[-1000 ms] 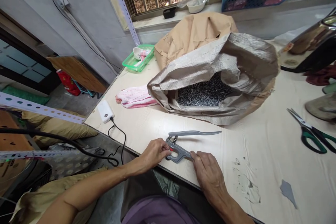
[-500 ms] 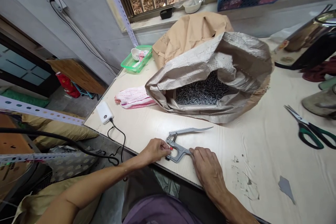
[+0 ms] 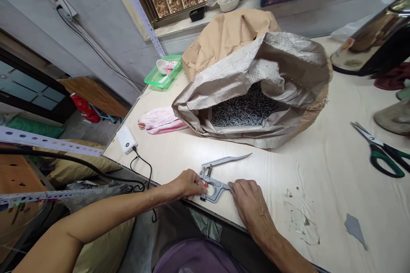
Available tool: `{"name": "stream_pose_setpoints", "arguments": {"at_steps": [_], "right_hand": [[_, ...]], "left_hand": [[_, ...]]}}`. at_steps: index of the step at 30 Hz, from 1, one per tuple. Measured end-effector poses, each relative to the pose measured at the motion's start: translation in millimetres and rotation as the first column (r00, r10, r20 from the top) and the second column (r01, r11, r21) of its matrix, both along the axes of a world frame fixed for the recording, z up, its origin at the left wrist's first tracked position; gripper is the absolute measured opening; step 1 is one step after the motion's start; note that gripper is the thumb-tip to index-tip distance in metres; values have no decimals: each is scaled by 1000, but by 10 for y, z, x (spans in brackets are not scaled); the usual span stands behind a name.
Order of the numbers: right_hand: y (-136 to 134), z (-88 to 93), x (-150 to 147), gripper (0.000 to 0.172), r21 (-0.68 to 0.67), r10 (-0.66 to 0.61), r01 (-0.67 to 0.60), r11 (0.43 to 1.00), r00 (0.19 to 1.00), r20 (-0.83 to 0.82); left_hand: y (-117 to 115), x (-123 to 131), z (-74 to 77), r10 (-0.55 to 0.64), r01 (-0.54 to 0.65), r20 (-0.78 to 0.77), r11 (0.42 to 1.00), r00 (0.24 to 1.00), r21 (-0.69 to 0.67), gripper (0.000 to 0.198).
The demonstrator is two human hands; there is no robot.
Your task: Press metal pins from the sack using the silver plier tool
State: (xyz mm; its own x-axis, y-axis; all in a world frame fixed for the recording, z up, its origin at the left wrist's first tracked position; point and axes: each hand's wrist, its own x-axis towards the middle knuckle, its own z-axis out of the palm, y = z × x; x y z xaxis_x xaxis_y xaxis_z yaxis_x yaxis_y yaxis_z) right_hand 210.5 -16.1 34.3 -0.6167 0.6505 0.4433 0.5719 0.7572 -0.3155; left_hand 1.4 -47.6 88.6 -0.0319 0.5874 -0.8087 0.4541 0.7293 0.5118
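Grey snap-fastener pliers (image 3: 218, 187) lie near the table's front edge, their upper handle (image 3: 229, 160) raised and a spring showing by the hinge. My right hand (image 3: 251, 200) is closed round the end of the lower handle. At the jaws, the fingers of my left hand (image 3: 192, 184) are pinched together beside a small red part (image 3: 206, 185). What those fingertips hold, if anything, is hidden. Behind the pliers a woven sack (image 3: 221, 83) lies open, showing many small dark metal pieces (image 3: 243, 108).
Green-handled scissors (image 3: 382, 149) lie on the right, below a kettle (image 3: 365, 47). A white power bank (image 3: 127, 139) with a black cable, a pink-striped cloth (image 3: 162, 120) and a green basket (image 3: 156, 82) are on the left. A grey scrap (image 3: 355, 228) lies front right.
The camera view has shifted slightly. My left fingers remain at the jaws, with the wrist and forearm turned a little. My right hand stays on the lower handle.
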Motion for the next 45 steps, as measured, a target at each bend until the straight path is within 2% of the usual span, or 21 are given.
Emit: {"name": "stream_pose_setpoints", "arguments": {"at_steps": [5, 10, 13, 15, 18, 21, 24, 28, 30, 31, 33, 34, 36, 38, 40, 41, 42, 44, 45], "right_hand": [[-19, 8, 7, 20, -44, 30, -29, 999, 999, 15], [5, 112, 57, 19, -71, 52, -43, 997, 991, 124], [139, 193, 85, 54, -32, 95, -91, 995, 982, 164], [275, 228, 85, 71, -33, 142, -138, 990, 966, 216], [460, 246, 51, 80, -106, 229, -205, 973, 920, 318], [543, 257, -8, 88, -143, 233, -193, 971, 896, 378], [539, 296, -61, 88, -148, 214, -169, 975, 893, 396], [502, 376, -81, 79, -157, 194, -140, 978, 887, 419], [491, 398, -72, 76, -158, 185, -130, 979, 888, 420], [488, 400, -66, 75, -159, 183, -127, 979, 890, 417], [490, 387, -59, 74, -158, 184, -130, 979, 894, 409], [493, 377, -59, 75, -156, 188, -135, 979, 894, 406], [503, 363, -70, 77, -149, 193, -144, 978, 895, 403], [511, 369, -89, 79, -147, 192, -143, 979, 894, 406], [514, 397, -105, 77, -162, 187, -129, 978, 889, 417], [513, 414, -109, 76, -172, 184, -120, 978, 887, 423], [511, 430, -109, 75, -179, 181, -113, 977, 887, 426], [507, 449, -98, 74, -183, 175, -106, 977, 889, 422], [506, 450, -89, 74, -181, 175, -108, 978, 892, 417]], "left_hand": [[-81, 5, -46, 82, -81, 24, 996, 996, -24, 32], [-110, 9, -37, 67, -66, 19, 998, 998, -15, 34], [-87, 25, 3, 54, -53, 16, 998, 998, -24, 31], [-66, 39, 41, 31, -30, 9, 999, 999, -42, 29], [-43, 58, 101, -10, 9, -9, 998, 1000, -66, 30], [-32, 77, 139, -6, 5, -17, 998, 1000, -55, 29], [-31, 88, 129, 9, -9, -17, 999, 1000, -41, 28], [-75, 58, 84, 15, -17, -28, 999, 999, -44, 32], [-124, 22, 86, -28, 26, -65, 999, 997, -31, 37], [-150, 5, 97, -67, 70, -115, 997, 991, 18, 39], [-187, -9, 130, -123, 188, -283, 958, 951, 215, 40], [-190, 1, 148, -132, 266, -374, 904, 918, 334, 38], [-160, 61, 178, -147, 428, -504, 750, 851, 505, 33], [-97, 155, 198, -218, 558, -558, 610, 801, 563, 53], [-46, 237, 222, -281, 622, -573, 532, 770, 575, 71], [-40, 258, 237, -274, 621, -576, 532, 770, 576, 67], [-50, 261, 251, -238, 601, -582, 556, 777, 574, 54], [-119, 222, 266, -130, 523, -591, 640, 796, 564, 26], [-168, 188, 259, -89, 476, -586, 687, 806, 550, 26]]}}
